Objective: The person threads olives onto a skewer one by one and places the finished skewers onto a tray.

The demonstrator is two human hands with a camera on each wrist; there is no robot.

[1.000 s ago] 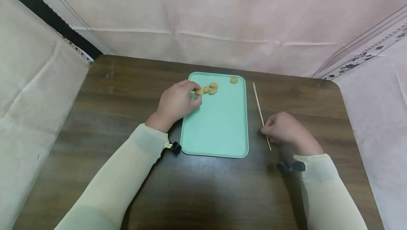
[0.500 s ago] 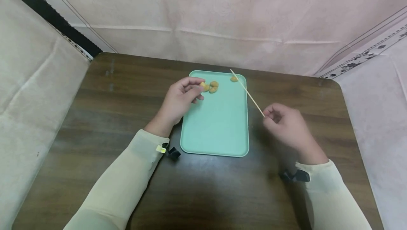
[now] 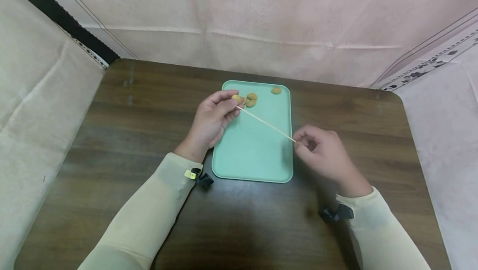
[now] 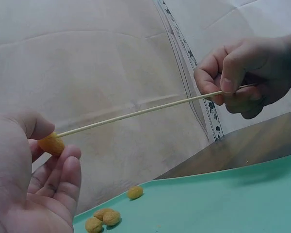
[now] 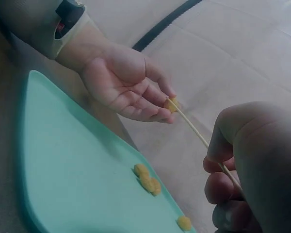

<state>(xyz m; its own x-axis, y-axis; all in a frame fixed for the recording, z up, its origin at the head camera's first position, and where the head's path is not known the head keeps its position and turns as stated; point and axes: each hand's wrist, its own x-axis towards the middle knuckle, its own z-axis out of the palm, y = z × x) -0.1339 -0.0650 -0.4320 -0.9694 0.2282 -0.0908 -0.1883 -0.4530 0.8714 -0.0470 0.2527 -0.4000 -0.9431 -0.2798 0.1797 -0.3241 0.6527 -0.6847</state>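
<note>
My left hand (image 3: 213,116) pinches a small oval yellow-brown ball (image 4: 52,144) between thumb and fingertips, above the upper left of a mint-green tray (image 3: 257,149). A thin bamboo skewer (image 3: 266,123) slants between my two hands. Its far end meets the ball beside the left thumb; how deep the tip sits cannot be seen. Off the tray's right edge, my right hand (image 3: 323,152) pinches the skewer near its other end, with thumb against fingers. Several similar balls (image 5: 146,180) lie on the tray, a cluster close to the left hand, and a lone ball (image 3: 276,91) in the far right corner.
A brown wooden table (image 3: 149,108) carries the tray. Pale cloth (image 3: 261,21) hangs behind the table's far edge and along both sides. A dark strap with a small camera sits on each wrist, the left one (image 3: 203,179) close to the tray's left edge.
The right hand has lifted the skewer from the table and swung its tip left to the ball. The left hand has raised its ball slightly and turned palm-inward.
</note>
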